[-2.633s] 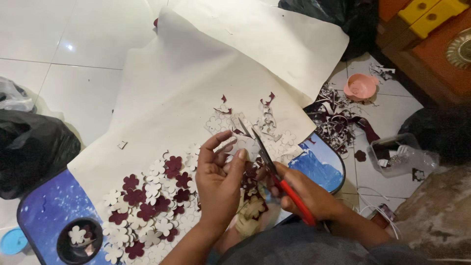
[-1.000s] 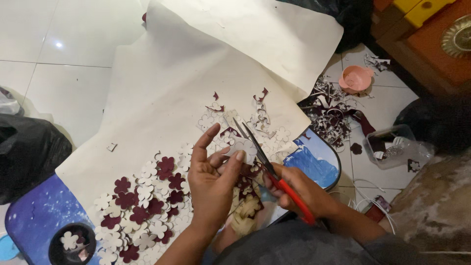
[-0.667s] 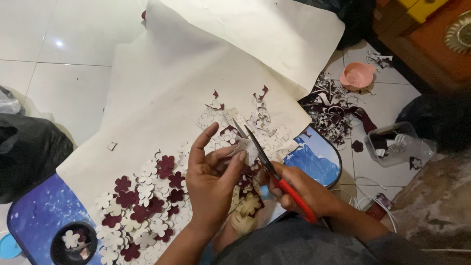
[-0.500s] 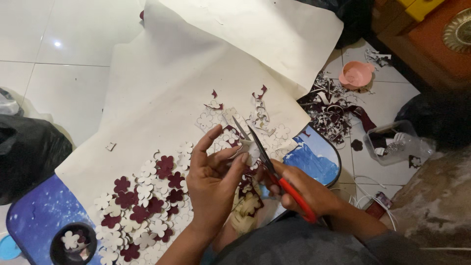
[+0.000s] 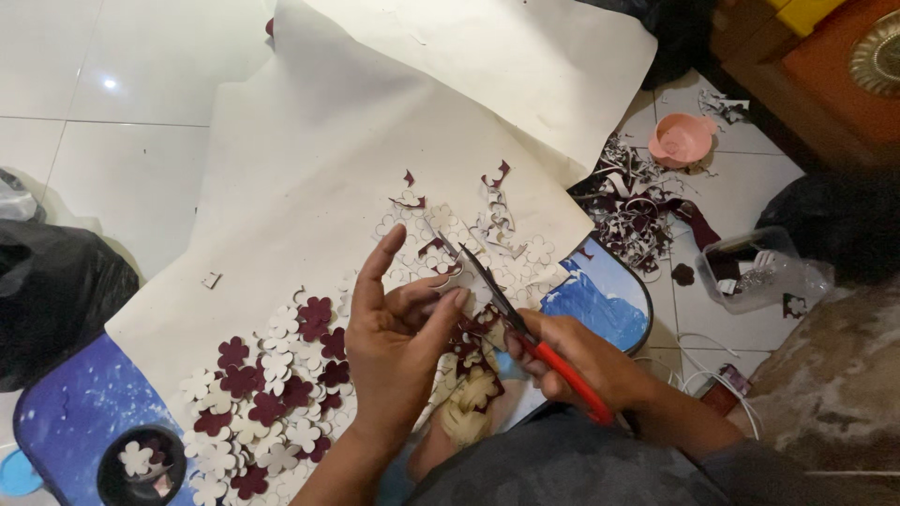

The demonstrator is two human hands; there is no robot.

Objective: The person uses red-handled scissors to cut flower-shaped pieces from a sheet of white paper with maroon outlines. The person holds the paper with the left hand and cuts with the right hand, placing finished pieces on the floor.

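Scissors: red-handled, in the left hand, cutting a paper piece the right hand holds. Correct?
Not quite. The head view shows the red-handled scissors in the right hand; the left hand holds the paper piece being cut.

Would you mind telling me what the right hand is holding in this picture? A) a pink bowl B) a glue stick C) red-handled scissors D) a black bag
C: the right hand grips the red-handled scissors, whose blades point up toward the small paper piece pinched by the left hand; the pink bowl sits apart on the floor.
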